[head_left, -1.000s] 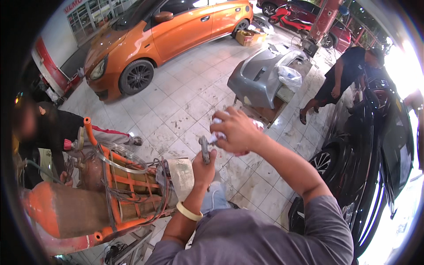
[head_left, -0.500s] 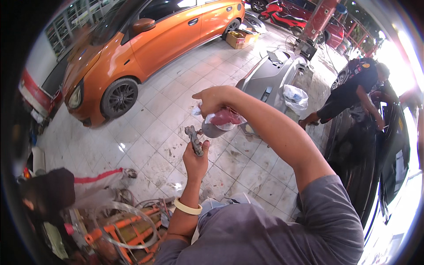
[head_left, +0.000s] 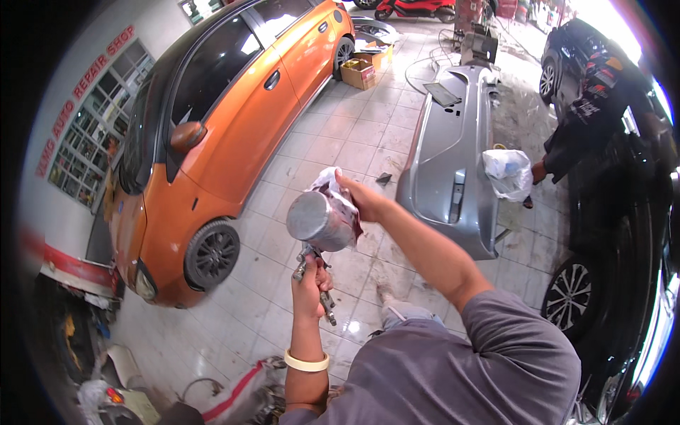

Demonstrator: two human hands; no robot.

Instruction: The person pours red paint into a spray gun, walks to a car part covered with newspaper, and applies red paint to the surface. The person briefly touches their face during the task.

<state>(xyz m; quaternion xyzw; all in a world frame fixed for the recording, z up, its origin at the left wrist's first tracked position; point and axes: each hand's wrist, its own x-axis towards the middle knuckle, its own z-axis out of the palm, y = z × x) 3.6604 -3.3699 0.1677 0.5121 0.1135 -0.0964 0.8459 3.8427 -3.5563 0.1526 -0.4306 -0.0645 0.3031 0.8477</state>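
Left fingers (head_left: 325, 281) wrap spray gun (head_left: 309, 253); right fingers (head_left: 345, 182) clasp rag (head_left: 351, 215).

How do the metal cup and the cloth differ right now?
The metal cup is grey; the cloth is white with dark red patches. The cup is round and rigid-looking; the cloth is crumpled. The cup shows its flat end to the camera; the cloth bunches against its side, at the right hand. Both are above the tiled floor.

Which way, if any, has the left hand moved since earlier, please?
Yes: the left hand shifted upward in view relative to the orange car's front wheel.
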